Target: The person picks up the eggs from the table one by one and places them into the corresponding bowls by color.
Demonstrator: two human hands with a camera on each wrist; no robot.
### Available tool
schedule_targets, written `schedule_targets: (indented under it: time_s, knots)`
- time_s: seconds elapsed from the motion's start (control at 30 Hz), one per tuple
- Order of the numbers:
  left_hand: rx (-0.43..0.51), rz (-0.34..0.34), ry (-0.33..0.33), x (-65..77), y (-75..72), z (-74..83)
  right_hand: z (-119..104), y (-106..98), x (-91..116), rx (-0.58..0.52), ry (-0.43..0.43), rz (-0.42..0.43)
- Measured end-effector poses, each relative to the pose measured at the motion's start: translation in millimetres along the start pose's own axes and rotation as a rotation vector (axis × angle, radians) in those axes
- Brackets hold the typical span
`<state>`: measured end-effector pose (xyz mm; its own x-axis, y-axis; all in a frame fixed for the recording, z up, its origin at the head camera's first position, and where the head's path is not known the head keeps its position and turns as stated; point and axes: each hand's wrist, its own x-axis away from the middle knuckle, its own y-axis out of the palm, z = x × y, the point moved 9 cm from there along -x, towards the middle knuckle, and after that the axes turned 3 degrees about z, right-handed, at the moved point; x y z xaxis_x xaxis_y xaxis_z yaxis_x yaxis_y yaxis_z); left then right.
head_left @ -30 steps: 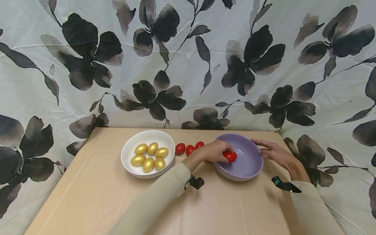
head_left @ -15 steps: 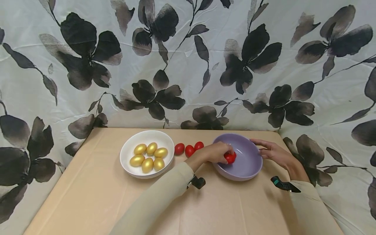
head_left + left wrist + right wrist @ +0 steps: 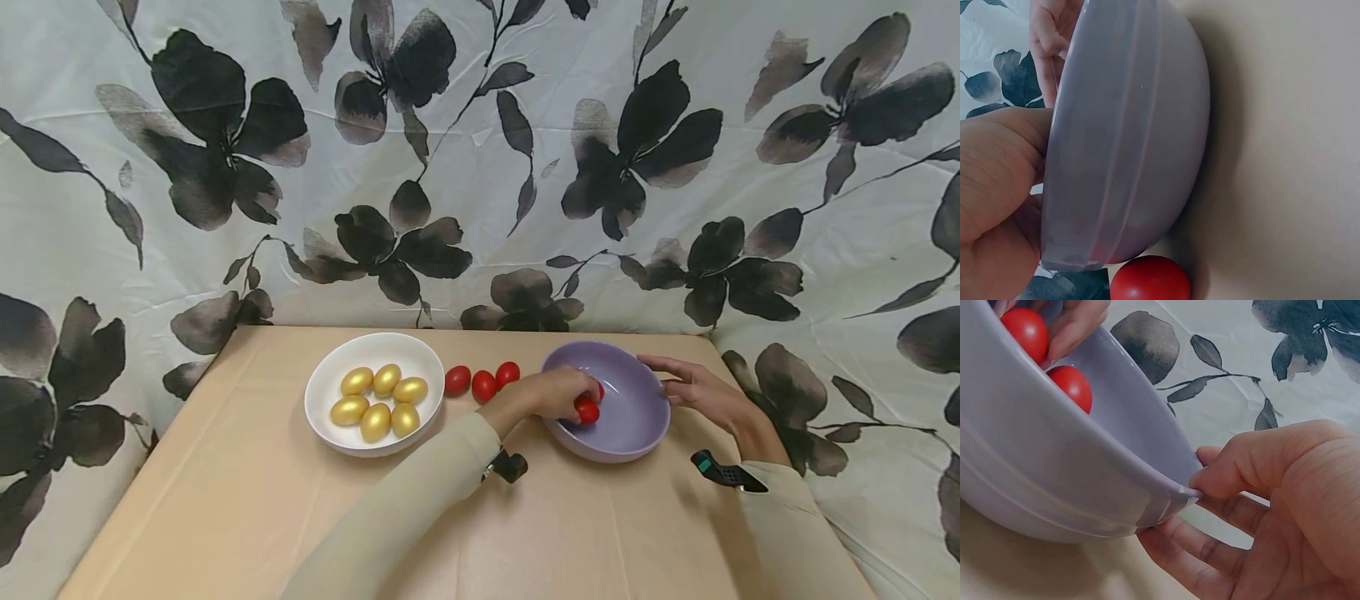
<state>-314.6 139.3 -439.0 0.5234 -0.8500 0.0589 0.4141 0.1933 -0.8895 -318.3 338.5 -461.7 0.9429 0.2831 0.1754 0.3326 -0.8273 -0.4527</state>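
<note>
My left hand [image 3: 557,393] reaches over the near-left rim into the purple bowl [image 3: 637,417], fingers curled down around a red egg [image 3: 1025,334]. Another red egg [image 3: 1071,389] lies just beside it inside the bowl. On the bowl's right side, my right hand [image 3: 1297,506] pinches the rim, thumb on top and fingers beneath the outer wall. The left wrist view looks mostly at the bowl's outer side [image 3: 1129,125], so the fingertips of my left hand are hidden there.
Left of the purple bowl stands a white bowl [image 3: 318,417] with several golden eggs [image 3: 376,422]. Three red eggs [image 3: 483,386] rest on the wooden table [image 3: 525,533] between the two bowls. A floral cloth [image 3: 480,167] hangs behind the table.
My left hand has shifted slightly within the purple bowl, and a second red egg now shows beyond its fingers. My right hand keeps its place at the rim.
</note>
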Motion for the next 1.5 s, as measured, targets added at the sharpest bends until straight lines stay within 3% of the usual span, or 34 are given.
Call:
schedule_targets:
  time_s: [0.2,0.5,0.77,1.0,1.2,1.37,1.5]
  knots:
    - [0.014,-0.014,-0.041,-3.1,2.4,-2.0,1.9,-4.0,-7.5,0.003,-0.015,-0.010]
    - [-0.019,-0.010,-0.050,-9.5,2.7,-3.9,3.9,-10.4,-17.4,0.018,-0.028,-0.008]
    - [-0.033,0.090,-0.023,-9.9,-12.2,-12.9,4.1,-15.6,-25.7,0.022,-0.017,-0.001]
    - [-0.037,0.219,-0.081,-5.7,-32.9,-32.3,6.9,-21.4,-35.1,0.032,-0.014,-0.007]
    - [0.010,0.331,-0.100,12.2,-55.1,-40.7,8.1,-22.6,-36.7,0.040,-0.019,-0.010]
    - [0.093,0.367,-0.159,30.1,-59.7,-52.2,7.8,-21.1,-30.4,0.050,-0.018,-0.001]
    - [0.082,0.389,-0.168,39.8,-60.9,-59.9,8.2,-19.8,-25.6,0.058,-0.029,0.001]
